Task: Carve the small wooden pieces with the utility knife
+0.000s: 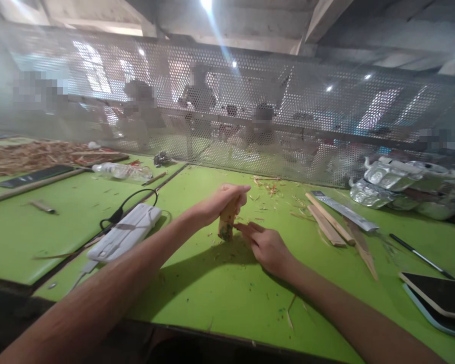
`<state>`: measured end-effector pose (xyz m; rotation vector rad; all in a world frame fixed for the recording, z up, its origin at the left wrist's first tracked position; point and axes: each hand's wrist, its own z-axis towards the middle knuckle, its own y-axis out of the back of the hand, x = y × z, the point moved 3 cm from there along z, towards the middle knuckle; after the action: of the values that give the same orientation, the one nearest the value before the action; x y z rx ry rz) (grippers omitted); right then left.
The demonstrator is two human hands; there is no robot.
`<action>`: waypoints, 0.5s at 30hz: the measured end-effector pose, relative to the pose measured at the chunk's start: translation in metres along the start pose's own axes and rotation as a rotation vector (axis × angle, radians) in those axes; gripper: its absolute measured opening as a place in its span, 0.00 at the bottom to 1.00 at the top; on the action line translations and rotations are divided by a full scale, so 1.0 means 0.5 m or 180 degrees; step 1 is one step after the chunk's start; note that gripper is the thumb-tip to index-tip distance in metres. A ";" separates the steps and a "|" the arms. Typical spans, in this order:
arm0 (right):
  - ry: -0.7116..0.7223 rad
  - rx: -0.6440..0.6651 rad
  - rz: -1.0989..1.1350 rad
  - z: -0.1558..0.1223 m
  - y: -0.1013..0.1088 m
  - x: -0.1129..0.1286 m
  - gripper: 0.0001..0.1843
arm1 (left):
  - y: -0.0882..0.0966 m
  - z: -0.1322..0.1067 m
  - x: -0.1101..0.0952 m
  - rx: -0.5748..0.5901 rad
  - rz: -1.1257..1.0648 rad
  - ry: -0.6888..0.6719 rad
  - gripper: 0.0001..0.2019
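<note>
A short wooden block (pixel 226 225) stands nearly upright on the green tabletop (pixel 208 293), with dark green stains near its lower end. My left hand (pixel 227 198) is closed around its upper part, the thumb pointing right. Low on the block's right side, my right hand (pixel 265 242) has its fingers pressed together and pointing at the stained part. Something thin and dark shows at those fingertips, too small to name. Wood shavings (pixel 267 187) lie scattered behind the hands.
A white power strip (pixel 125 232) with a cable lies left. On the right are wooden strips (pixel 326 225), a metal ruler (pixel 345 210), a pen (pixel 420 255), foil-wrapped bundles (pixel 379 182) and a phone-like dark slab (pixel 440 293). A perforated metal screen (pixel 231 131) stands behind, people beyond it.
</note>
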<state>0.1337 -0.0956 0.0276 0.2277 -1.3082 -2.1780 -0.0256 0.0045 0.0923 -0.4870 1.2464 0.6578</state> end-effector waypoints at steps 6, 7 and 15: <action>0.0301 -0.0180 -0.0664 -0.005 0.002 0.016 0.25 | -0.009 -0.003 -0.004 -0.0079 -0.0122 0.0059 0.26; 0.0306 -0.0206 -0.0738 -0.006 0.001 0.015 0.25 | -0.011 -0.003 -0.005 -0.0104 -0.0110 0.0080 0.26; 0.0324 -0.0271 -0.0540 -0.007 -0.027 -0.022 0.21 | -0.017 0.002 -0.010 -0.0321 0.0112 0.0061 0.26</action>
<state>0.1387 -0.0873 0.0126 0.4239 -1.1743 -2.3247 -0.0199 -0.0018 0.0971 -0.5570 1.2463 0.7500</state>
